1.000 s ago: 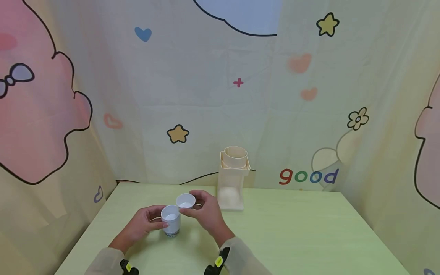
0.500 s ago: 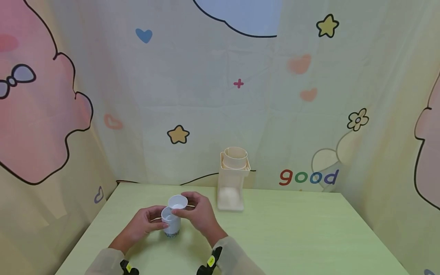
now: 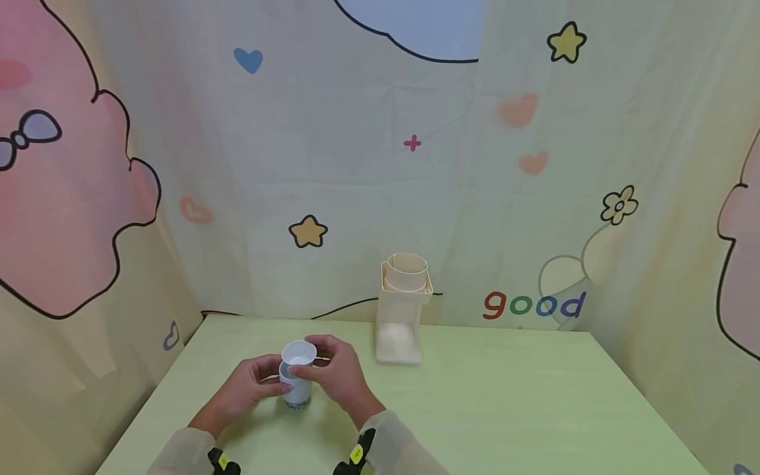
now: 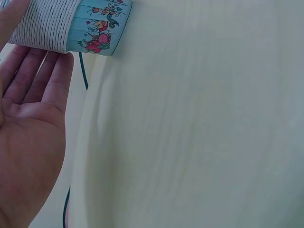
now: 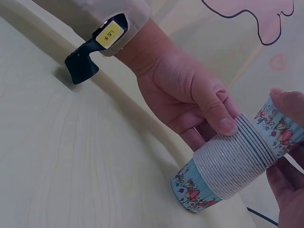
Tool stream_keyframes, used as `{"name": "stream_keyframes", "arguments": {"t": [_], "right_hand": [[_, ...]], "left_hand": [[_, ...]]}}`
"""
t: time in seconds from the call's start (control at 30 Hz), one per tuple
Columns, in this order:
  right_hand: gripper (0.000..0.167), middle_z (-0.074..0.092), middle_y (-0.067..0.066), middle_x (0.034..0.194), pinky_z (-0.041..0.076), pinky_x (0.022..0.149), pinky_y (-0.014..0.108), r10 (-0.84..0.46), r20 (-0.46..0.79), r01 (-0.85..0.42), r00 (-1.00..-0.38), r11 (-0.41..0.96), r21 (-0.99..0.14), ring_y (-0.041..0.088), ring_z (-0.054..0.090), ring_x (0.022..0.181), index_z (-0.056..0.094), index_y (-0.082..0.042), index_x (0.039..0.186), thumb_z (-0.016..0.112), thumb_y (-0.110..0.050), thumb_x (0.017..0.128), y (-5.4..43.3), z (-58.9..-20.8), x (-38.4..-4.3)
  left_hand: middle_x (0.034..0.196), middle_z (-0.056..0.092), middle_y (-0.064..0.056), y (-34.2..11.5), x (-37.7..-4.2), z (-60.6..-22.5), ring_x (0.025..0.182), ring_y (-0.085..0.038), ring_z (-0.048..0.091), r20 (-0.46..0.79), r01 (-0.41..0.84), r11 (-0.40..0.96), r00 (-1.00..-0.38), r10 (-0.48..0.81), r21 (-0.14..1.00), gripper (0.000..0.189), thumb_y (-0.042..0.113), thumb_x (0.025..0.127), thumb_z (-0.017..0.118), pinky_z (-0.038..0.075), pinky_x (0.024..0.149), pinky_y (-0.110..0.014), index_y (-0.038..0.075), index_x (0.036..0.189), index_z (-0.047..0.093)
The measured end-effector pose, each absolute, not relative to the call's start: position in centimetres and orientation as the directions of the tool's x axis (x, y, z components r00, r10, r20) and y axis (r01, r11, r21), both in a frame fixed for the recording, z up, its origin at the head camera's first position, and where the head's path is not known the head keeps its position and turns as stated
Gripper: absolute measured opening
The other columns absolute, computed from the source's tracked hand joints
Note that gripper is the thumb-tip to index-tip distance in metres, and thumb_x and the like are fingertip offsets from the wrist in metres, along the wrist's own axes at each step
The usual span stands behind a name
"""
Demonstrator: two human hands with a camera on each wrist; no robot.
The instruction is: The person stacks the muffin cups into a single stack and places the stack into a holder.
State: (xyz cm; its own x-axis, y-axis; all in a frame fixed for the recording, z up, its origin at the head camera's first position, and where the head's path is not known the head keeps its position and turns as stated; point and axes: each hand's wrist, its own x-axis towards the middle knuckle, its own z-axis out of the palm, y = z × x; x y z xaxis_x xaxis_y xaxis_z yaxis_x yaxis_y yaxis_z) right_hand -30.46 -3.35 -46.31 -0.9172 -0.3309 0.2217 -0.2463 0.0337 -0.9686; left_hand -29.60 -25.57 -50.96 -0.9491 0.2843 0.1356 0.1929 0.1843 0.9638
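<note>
A nested stack of paper cups (image 3: 297,394) stands at the table's left-centre, with ridged white rims and a blue floral base. My left hand (image 3: 248,384) grips it from the left, thumb in front and fingers behind. In the right wrist view the stack (image 5: 235,164) shows many rims close together. My right hand (image 3: 340,375) pinches a single floral paper cup (image 5: 279,127) between thumb and fingers. That cup is over the stack's mouth, its lower end right at the top rim and overlapping it in the head view.
A cream cup holder (image 3: 399,323) with a round tube on top stands at the back of the pale table (image 3: 505,396). Behind it hangs a cartoon-printed curtain (image 3: 356,132). Both sleeves carry black wrist mounts (image 3: 356,455).
My right hand has moved left and slightly nearer with the single cup, from beside the stack to over its mouth. My left hand and the stack have stayed in place.
</note>
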Motion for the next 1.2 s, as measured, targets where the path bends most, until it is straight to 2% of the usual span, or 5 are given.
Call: {"name": "stream_keyframes", "arguments": {"t": [0.17, 0.4, 0.73, 1.0, 1.2], "right_hand": [[0.055, 0.073, 0.007, 0.120, 0.060, 0.098, 0.033, -0.334, 0.213, -0.238, -0.918, 0.035, -0.971, 0.018, 0.070, 0.109, 0.067, -0.005, 0.128, 0.090, -0.015, 0.080, -3.6, -46.6, -30.5], [0.055, 0.073, 0.005, 0.120, 0.059, 0.099, 0.034, -0.341, 0.206, -0.232, -0.917, 0.039, -0.972, 0.016, 0.069, 0.109, 0.067, -0.006, 0.128, 0.090, -0.016, 0.079, -3.7, -46.8, -30.5], [0.055, 0.073, 0.001, 0.118, 0.058, 0.102, 0.036, -0.330, 0.159, -0.199, -0.930, 0.090, -0.976, 0.017, 0.068, 0.110, 0.069, -0.011, 0.128, 0.091, -0.020, 0.078, -3.9, -47.9, -30.3], [0.060, 0.073, 0.005, 0.120, 0.059, 0.101, 0.038, -0.331, 0.157, -0.202, -0.930, 0.107, -0.973, 0.019, 0.069, 0.110, 0.067, -0.005, 0.131, 0.091, -0.020, 0.078, -3.9, -48.4, -30.3], [0.060, 0.073, 0.007, 0.121, 0.059, 0.100, 0.036, -0.336, 0.178, -0.221, -0.925, 0.096, -0.970, 0.019, 0.070, 0.111, 0.067, -0.008, 0.132, 0.091, -0.019, 0.079, -3.8, -48.8, -30.4]], "left_hand": [[0.139, 0.061, -0.025, -25.5, -29.6, -50.8, 0.130, -0.040, 0.060, 0.126, 0.188, 0.212, -0.953, 0.277, 0.959, 0.067, 0.022, 0.086, 0.084, 0.058, 0.100, -0.028, -0.006, 0.139, 0.056], [0.137, 0.062, -0.025, -25.4, -29.5, -50.8, 0.126, -0.032, 0.063, 0.127, 0.191, 0.221, -0.953, 0.274, 0.957, 0.064, 0.020, 0.086, 0.084, 0.058, 0.100, -0.027, -0.006, 0.138, 0.057], [0.138, 0.062, -0.025, -25.7, -29.6, -50.9, 0.127, -0.035, 0.062, 0.125, 0.188, 0.212, -0.952, 0.279, 0.959, 0.064, 0.021, 0.086, 0.084, 0.058, 0.099, -0.027, -0.005, 0.138, 0.057], [0.137, 0.062, -0.025, -25.8, -29.6, -51.1, 0.125, -0.032, 0.063, 0.130, 0.195, 0.214, -0.950, 0.285, 0.957, 0.062, 0.022, 0.087, 0.083, 0.059, 0.098, -0.027, -0.004, 0.138, 0.058], [0.136, 0.065, -0.020, -25.6, -29.6, -50.8, 0.127, -0.033, 0.062, 0.116, 0.181, 0.235, -0.958, 0.264, 0.955, 0.062, 0.028, 0.088, 0.083, 0.058, 0.099, -0.027, -0.001, 0.138, 0.059]]}}
